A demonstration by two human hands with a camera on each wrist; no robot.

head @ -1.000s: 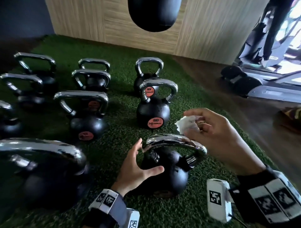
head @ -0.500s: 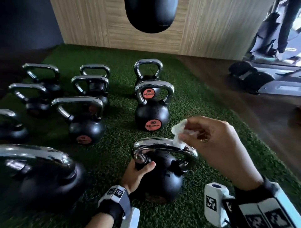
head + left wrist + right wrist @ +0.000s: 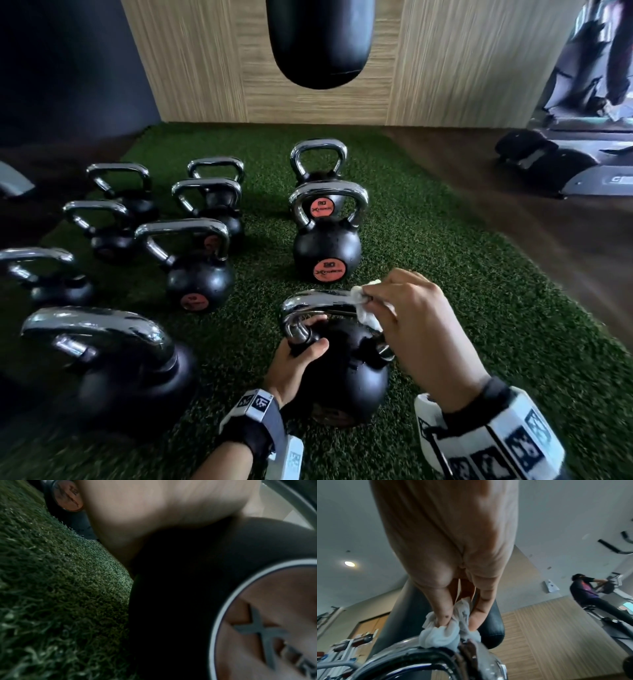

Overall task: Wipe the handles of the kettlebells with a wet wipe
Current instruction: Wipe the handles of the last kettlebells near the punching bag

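Note:
The nearest black kettlebell (image 3: 342,377) stands on the green turf (image 3: 479,308), and its orange label (image 3: 274,628) fills the left wrist view. My left hand (image 3: 313,334) grips the left leg of its chrome handle (image 3: 308,303), thumb on the near side. My right hand (image 3: 371,301) pinches a crumpled white wet wipe (image 3: 366,313) and presses it on the right part of the handle top. In the right wrist view the thumb and fingers hold the wipe (image 3: 441,634) against the handle (image 3: 412,660).
Several more chrome-handled kettlebells stand in rows to the left and behind, the closest being a large one (image 3: 113,363) and one straight ahead (image 3: 327,250). A black punching bag (image 3: 320,41) hangs over the far turf. Exercise machines (image 3: 582,171) and another person (image 3: 585,591) are on the right.
My right hand came down and set the wipe on the handle. My left hand slid up from the ball's side and took hold of the handle's left leg.

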